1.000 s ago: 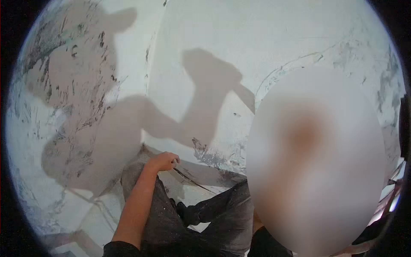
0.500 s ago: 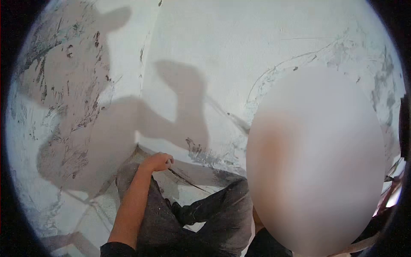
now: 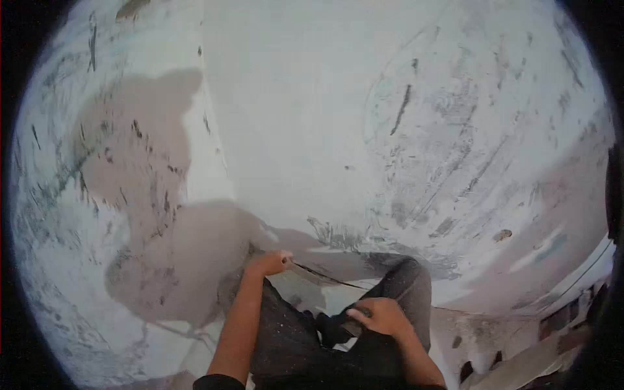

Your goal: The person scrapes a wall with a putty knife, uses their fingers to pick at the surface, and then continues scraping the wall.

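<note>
My left hand (image 3: 270, 262) is closed in front of my left knee, low by the wall corner. From its fingers a long thin dark-edged strip (image 3: 328, 278), like a blade seen edge-on, slants down to the right toward my other knee. My right hand (image 3: 382, 316) is low over my right thigh, its fingers curled and its thumb toward the middle. Something dark shows under those fingers, and I cannot tell what it is. My dark, speckled trousers (image 3: 286, 348) lie behind both hands.
A pale wall (image 3: 286, 130) with dark smears and scrapes rises close in front, meeting another wall (image 3: 52, 214) at the left corner. My shadow (image 3: 195, 240) falls over the corner. At lower right are stained pale surfaces and a light plank-like piece (image 3: 520, 367).
The view has shifted right. My right hand now shows low over my thigh; a blurred patch covered that side before. The raised-arm shadow on the wall is gone. My left hand still grips the strip.
</note>
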Demonstrator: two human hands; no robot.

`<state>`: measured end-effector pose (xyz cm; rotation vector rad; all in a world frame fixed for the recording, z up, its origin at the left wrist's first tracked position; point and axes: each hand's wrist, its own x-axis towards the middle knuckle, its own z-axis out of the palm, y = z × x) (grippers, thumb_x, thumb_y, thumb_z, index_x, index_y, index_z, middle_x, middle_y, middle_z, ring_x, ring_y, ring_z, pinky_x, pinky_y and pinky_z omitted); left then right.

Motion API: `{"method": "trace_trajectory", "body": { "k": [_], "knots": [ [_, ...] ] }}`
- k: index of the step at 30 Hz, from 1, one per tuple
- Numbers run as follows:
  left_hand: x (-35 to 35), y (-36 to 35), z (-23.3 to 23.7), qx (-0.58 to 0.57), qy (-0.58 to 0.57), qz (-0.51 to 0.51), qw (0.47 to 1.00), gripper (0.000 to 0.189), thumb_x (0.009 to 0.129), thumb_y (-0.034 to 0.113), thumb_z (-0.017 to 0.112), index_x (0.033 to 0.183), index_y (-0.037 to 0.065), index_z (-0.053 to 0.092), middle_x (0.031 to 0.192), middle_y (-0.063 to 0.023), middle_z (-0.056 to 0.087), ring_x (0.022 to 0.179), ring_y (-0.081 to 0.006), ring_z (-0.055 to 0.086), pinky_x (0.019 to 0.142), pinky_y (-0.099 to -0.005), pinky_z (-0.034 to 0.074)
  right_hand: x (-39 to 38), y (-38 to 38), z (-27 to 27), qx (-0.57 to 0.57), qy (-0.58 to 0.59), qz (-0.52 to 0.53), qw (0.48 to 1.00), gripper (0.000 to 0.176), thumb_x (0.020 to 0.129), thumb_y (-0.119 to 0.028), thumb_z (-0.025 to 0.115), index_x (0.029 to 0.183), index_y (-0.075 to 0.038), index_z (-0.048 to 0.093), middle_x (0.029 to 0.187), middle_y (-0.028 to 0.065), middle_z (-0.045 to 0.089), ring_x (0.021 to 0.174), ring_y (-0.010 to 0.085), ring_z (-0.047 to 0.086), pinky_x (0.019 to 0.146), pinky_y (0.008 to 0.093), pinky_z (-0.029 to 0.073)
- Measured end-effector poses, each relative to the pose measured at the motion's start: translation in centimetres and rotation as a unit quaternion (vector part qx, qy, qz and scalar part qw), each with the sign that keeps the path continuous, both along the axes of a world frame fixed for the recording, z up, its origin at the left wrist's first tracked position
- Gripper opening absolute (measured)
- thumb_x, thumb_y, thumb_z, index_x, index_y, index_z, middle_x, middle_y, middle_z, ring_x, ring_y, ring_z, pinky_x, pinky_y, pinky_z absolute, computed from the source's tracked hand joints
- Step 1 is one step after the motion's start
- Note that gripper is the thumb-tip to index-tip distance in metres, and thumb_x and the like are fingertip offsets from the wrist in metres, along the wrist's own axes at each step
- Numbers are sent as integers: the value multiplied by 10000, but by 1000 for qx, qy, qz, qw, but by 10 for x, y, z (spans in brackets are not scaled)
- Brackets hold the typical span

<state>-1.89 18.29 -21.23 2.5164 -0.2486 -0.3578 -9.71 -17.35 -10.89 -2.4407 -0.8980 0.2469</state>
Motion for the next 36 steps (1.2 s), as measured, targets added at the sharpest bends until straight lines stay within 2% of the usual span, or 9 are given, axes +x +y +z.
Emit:
{"method": "trace_trajectory", "body": {
  "k": [3,7,9,13,15,21,24,27,36],
  "knots": [
    [0,-1,2,14,82,33,996,299,902,294,539,1156,152,608,1059,-93,668,939,-253,634,818,-399,490,-4,-35,-3,30,-79,-112,990,376,908,-368,574,878,-14,697,723,166,663,676,298,648,672,398,503],
    [10,18,-34,-19,122,26,992,323,893,331,556,1156,154,616,1112,-96,654,971,-236,624,820,-396,492,5,-76,-31,353,82,-322,874,341,928,-300,564,837,11,669,704,61,629,593,135,567,576,327,466],
    [-16,-7,17,53,63,41,996,296,904,311,544,1142,155,626,1072,-89,664,946,-204,630,796,-371,503,2,-75,-13,438,119,-318,833,312,934,-286,570,833,-7,666,713,25,594,553,118,534,515,285,445],
    [-13,-5,12,-31,109,49,992,267,919,224,532,1129,86,624,880,-79,654,807,-173,615,734,-338,512,-7,-71,-3,553,147,-272,774,242,932,-246,578,957,-19,658,732,37,611,556,125,574,463,262,446],
    [-15,-8,19,58,136,36,988,360,946,357,494,1209,138,606,1034,-79,685,912,-195,643,862,-374,481,-15,-71,-5,623,179,-181,739,297,921,-252,597,1094,-10,609,733,50,611,579,127,580,445,258,436],
    [-3,-1,-5,28,154,30,987,292,935,229,479,1137,76,624,875,-65,661,770,-153,618,738,-339,503,-12,-73,-7,509,282,-61,811,458,879,-196,671,1270,-23,509,758,56,626,655,110,582,536,251,440],
    [-5,7,-18,32,136,15,990,296,933,218,477,1158,81,614,925,-82,679,805,-176,640,749,-351,505,-2,-66,-32,390,133,-45,910,525,880,-251,674,1331,-70,475,880,112,697,781,250,670,722,397,510],
    [-5,0,-5,30,150,35,988,306,937,219,465,1167,76,606,951,-90,683,818,-181,648,760,-358,506,-4,-61,-26,281,92,-63,953,468,878,-236,664,1300,-107,509,875,151,685,744,253,671,686,392,502],
    [-11,-9,17,-9,130,10,991,312,928,232,490,1128,28,617,967,-97,678,774,-179,645,749,-337,512,-5,-54,-24,215,79,-73,971,488,881,-153,614,1334,-100,442,882,187,666,781,339,653,701,412,482]
  ]
}}
